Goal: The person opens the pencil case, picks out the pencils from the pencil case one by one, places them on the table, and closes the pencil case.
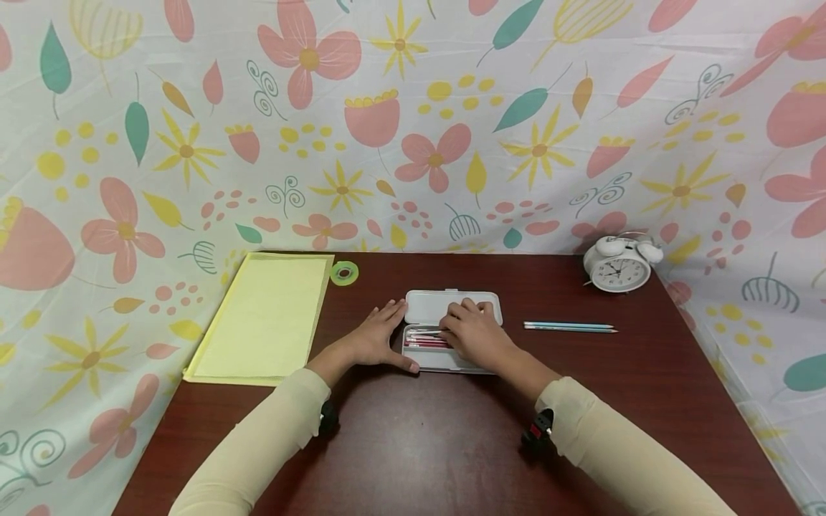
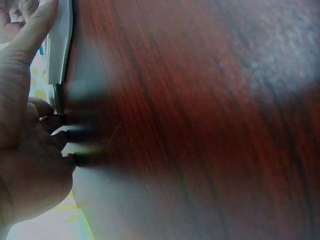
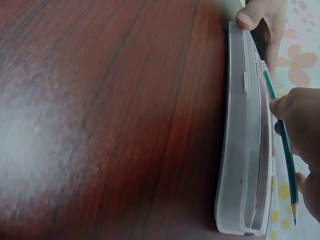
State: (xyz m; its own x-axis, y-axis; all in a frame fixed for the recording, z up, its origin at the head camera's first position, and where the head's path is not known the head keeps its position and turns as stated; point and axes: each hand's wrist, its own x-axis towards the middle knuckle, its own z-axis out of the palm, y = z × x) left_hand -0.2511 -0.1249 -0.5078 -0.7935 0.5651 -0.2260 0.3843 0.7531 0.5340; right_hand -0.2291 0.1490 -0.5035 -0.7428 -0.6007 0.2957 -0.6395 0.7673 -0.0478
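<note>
A white pencil case [image 1: 426,358] lies on the table with its lid [image 1: 422,308] folded back. Several pencils [image 1: 424,343], some of them red, rest in its tray. My left hand [image 1: 372,340] is spread at the case's left end, thumb along the near corner and fingers by the far one. Over the right part of the tray, my right hand [image 1: 476,335] pinches a dark green pencil [image 3: 286,147], its sharpened tip pointing away from the left hand. In the right wrist view this pencil runs just above the case's rim.
Two pencils [image 1: 568,327], light blue and close together, lie right of the case. A white alarm clock [image 1: 619,266] stands at the back right. At the left are a yellow zip folder [image 1: 261,319] and a green tape roll [image 1: 345,273]. Flower-patterned cloth [image 1: 432,161] borders the table.
</note>
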